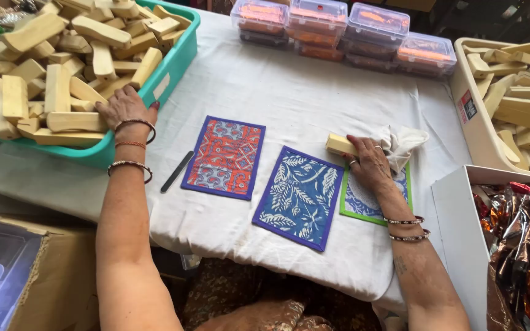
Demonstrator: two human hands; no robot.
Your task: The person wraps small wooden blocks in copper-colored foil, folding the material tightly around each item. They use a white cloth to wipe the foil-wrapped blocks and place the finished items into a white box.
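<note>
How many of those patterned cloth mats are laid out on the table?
3. An orange and blue mat lies left, a blue leaf-print mat in the middle, and a green-edged mat on the right, partly covered by the right hand.

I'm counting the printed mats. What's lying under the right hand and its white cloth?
Under the right hand and white cloth lies a green-edged mat with a blue-and-white print. Only its lower part and edges show; the rest of its pattern is covered.
</note>
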